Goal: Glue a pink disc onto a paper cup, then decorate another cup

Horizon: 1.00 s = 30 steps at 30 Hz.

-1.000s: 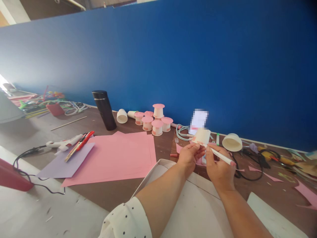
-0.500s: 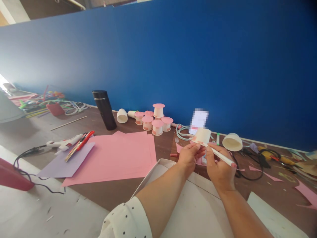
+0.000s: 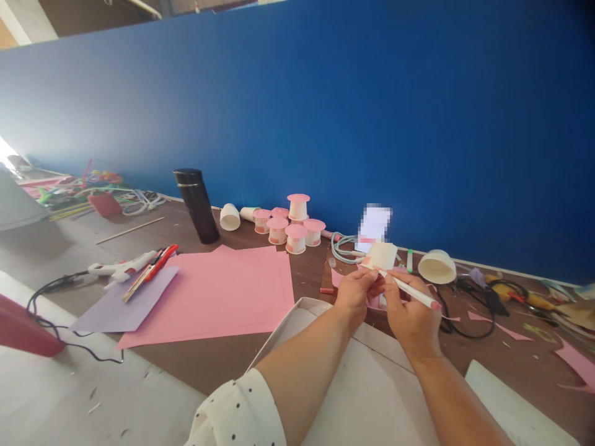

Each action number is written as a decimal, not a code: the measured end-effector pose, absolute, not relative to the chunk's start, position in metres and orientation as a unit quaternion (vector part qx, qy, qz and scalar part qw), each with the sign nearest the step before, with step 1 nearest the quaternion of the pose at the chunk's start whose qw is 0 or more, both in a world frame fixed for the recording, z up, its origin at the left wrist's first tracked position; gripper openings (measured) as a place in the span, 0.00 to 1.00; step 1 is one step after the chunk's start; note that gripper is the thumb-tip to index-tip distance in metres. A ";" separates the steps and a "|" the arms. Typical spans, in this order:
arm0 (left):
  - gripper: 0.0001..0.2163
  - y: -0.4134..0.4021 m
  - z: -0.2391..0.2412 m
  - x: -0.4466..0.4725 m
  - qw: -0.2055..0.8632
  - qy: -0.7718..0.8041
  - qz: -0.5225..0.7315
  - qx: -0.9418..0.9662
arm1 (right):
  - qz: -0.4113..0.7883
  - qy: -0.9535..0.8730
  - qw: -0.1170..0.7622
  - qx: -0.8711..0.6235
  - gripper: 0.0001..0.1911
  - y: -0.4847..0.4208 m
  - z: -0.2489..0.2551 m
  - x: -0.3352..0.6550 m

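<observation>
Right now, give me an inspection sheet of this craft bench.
Surface: brown table, pink scraps scattered.
Job's things: paper cup in left hand; white pen in right hand, tip at the cup.
Clutter: pink paper sheet, black flask, pink-topped cups, glue gun.
Grippers: both hands gripping.
Cables: black cord at left, cables at right.
Surroundings: blue wall.
</observation>
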<state>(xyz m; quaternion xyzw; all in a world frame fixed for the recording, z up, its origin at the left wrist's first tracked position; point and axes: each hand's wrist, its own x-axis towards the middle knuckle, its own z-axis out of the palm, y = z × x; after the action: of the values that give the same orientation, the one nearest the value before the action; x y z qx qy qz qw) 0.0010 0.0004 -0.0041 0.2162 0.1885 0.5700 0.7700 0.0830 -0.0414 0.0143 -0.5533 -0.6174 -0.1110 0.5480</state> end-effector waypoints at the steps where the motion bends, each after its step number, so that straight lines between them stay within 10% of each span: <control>1: 0.16 0.001 -0.005 0.001 0.770 0.188 0.571 0.215 | -0.109 -0.618 0.549 -0.553 0.10 -0.041 0.014 0.083; 30: 0.08 0.004 -0.009 -0.001 0.787 0.168 0.563 0.187 | -0.113 -0.607 0.562 -0.551 0.10 -0.040 0.011 0.085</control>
<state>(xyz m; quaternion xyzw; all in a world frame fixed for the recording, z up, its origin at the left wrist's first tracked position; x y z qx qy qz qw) -0.0010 0.0040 -0.0086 0.1867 0.1679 0.5634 0.7871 0.0855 -0.0397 0.0109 -0.5514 -0.6065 -0.1127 0.5616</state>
